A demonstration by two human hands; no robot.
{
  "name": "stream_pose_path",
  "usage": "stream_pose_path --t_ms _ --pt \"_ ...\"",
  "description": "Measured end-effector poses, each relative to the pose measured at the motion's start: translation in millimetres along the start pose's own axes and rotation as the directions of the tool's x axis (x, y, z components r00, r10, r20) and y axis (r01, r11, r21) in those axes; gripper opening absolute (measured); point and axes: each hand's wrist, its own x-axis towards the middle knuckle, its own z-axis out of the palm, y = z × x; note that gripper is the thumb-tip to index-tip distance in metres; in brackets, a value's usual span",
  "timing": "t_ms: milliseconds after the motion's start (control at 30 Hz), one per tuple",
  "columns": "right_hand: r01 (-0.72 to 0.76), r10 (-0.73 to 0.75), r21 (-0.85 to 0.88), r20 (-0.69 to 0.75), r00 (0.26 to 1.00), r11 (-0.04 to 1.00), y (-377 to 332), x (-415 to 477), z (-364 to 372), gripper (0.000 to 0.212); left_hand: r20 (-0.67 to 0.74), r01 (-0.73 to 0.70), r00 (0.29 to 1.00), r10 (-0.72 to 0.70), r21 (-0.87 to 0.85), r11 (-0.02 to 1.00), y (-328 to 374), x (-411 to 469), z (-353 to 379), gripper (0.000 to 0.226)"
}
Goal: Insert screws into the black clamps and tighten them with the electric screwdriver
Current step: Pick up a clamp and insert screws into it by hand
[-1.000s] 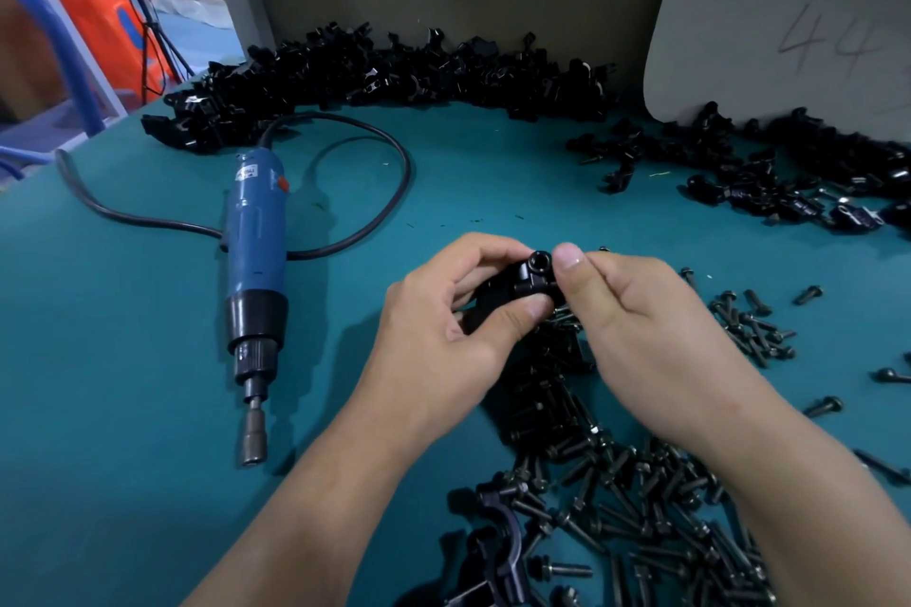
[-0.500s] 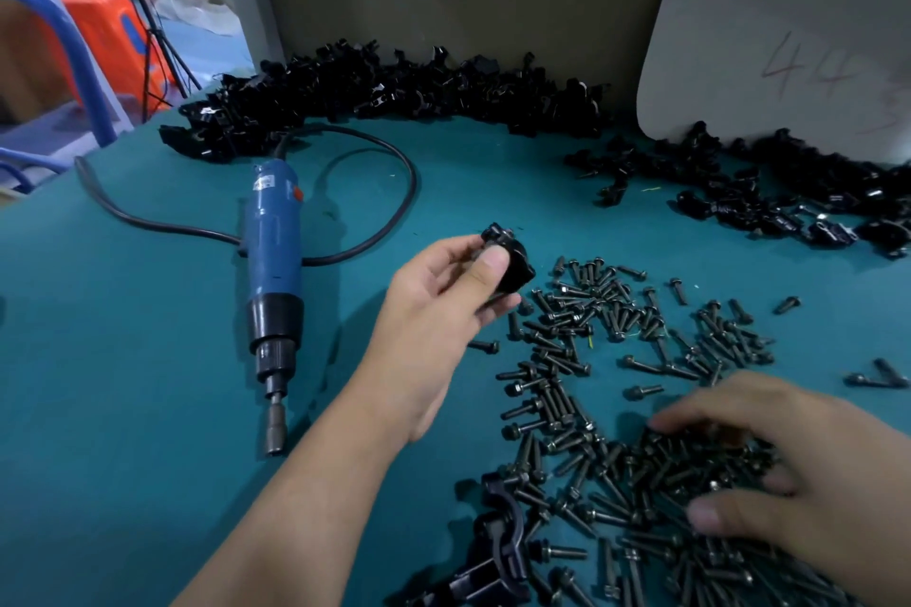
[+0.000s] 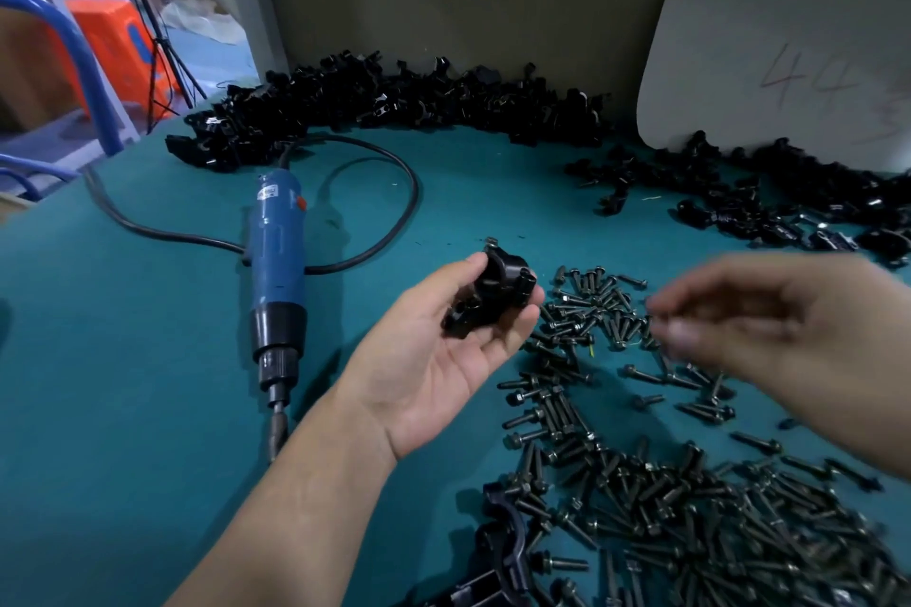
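My left hand [image 3: 434,370] lies palm up over the teal table and holds a black clamp [image 3: 498,296] between thumb and fingertips. A small screw end sticks out of the clamp's top. My right hand [image 3: 769,330] hovers to the right of the clamp, blurred by motion. Its thumb and fingers are drawn together in a pinch, with a thin dark streak like a screw at the tips. Loose black screws [image 3: 665,532] cover the table below and between both hands. The blue electric screwdriver [image 3: 276,261] lies left of my left hand, bit pointing toward me.
A long heap of black clamps [image 3: 394,113] runs along the back wall, with more clamps [image 3: 788,207] at the right. A grey board [image 3: 788,64] leans on the wall. The screwdriver's cable [image 3: 414,192] loops behind the tool. Another clamp [image 3: 498,552] lies near the front edge.
My right hand has lifted off the screw pile and swung up toward the clamp. My left hand has turned palm up, tilting the clamp. The camera view has shifted slightly.
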Motion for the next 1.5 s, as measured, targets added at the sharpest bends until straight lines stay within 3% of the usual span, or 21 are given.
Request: stream_pose_path --t_ms 67,167,367,800,933,1067,1267,1300,1400,1500 --pt "0.060 -0.050 0.264 -0.047 0.998 0.963 -11 22 9 0.031 0.032 0.012 0.999 -0.012 -0.001 1.000 -1 -1 1 0.029" --pt "0.108 -0.082 0.337 -0.092 0.992 0.935 -22 46 32 0.009 0.088 0.012 0.996 -0.016 0.042 0.999 -4 0 1 0.019" --pt "0.105 -0.079 0.266 -0.103 0.991 0.958 -23 49 43 0.018 0.149 0.006 0.989 -0.014 0.059 0.998 -5 2 0 0.043" --pt "0.027 -0.026 -0.006 0.023 0.999 1.000 -24 45 39 0.016 0.151 -0.024 0.989 -0.003 0.178 0.984 -7 2 -2 0.054" --pt "0.001 -0.004 -0.216 -0.016 1.000 0.976 -28 44 39 0.014 0.143 -0.033 0.990 0.002 0.218 0.975 -9 2 -1 0.053" --pt "-0.013 0.003 -0.379 -0.027 1.000 0.925 -39 44 52 0.036 0.164 -0.048 0.986 0.007 0.250 0.967 -8 3 -4 0.053" --pt "-0.036 0.070 -0.410 0.067 0.995 0.911 -43 41 51 0.065 0.183 -0.052 0.983 0.007 0.239 0.970 -4 0 -5 0.051" --pt "-0.038 0.079 -0.405 0.085 0.993 0.914 -43 40 47 0.062 0.186 -0.054 0.983 0.010 0.231 0.972 -3 0 -6 0.049" --pt "0.004 0.032 -0.346 0.097 0.995 0.938 -44 40 43 0.022 0.176 -0.067 0.984 0.027 0.228 0.971 -2 1 -5 0.055" --pt "0.019 0.040 -0.381 0.148 0.988 0.924 -43 40 45 0.015 0.170 -0.068 0.985 0.025 0.252 0.965 -4 0 -4 0.056"
